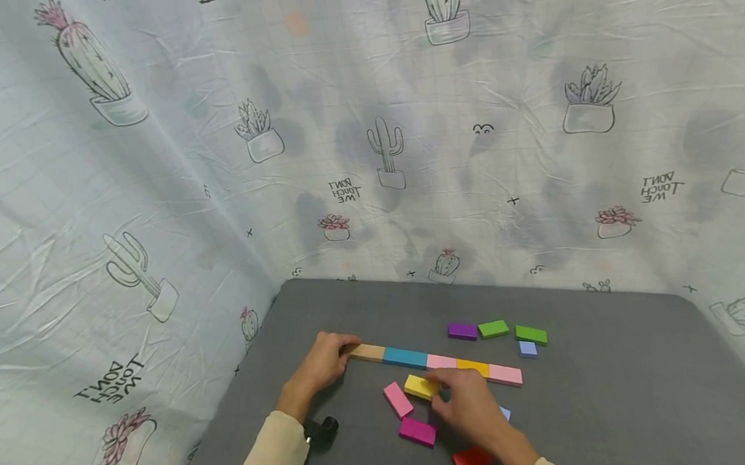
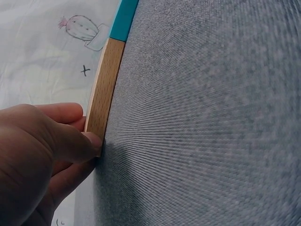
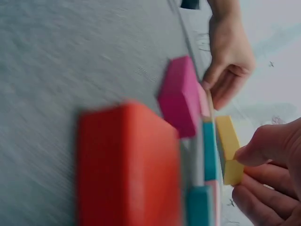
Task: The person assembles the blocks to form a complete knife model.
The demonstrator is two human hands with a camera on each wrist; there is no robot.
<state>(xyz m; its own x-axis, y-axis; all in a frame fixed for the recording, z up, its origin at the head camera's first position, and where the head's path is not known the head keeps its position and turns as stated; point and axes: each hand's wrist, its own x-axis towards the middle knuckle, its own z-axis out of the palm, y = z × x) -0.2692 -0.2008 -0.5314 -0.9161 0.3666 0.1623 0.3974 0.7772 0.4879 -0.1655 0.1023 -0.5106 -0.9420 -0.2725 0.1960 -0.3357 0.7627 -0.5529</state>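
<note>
One row of five blocks (image 1: 406, 358) slants down rightward across the lower centre of the head view; the left hand (image 1: 324, 360) pinches the wooden block (image 1: 367, 352) at its left end; just below the row, the yellow block (image 1: 421, 387) lies at the upper left of the right hand (image 1: 467, 399), the nearer one, which holds it in a narrow pinch; its long axis runs roughly parallel to the row.
</note>
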